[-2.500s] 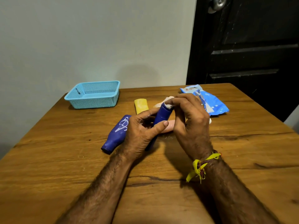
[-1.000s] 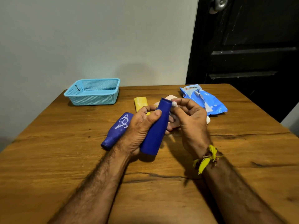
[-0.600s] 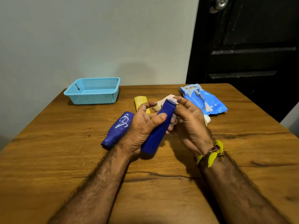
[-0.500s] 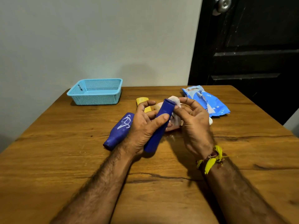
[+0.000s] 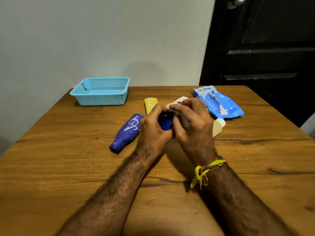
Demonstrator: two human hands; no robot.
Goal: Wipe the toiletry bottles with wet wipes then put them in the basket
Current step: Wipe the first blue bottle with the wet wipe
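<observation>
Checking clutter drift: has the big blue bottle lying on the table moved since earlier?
No. The big blue bottle still lies left of the left hand, cap toward the viewer, below the basket.

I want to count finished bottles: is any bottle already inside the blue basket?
No, the basket holds no bottle; the big blue bottle lies on the table.

Room, as you see it: wooden table, warm brown, dark grain cracks toward your near edge, far edge against a plain pale wall. Black panelled door behind the far right corner, metal knob at top. Soft shadow on the wall.
</observation>
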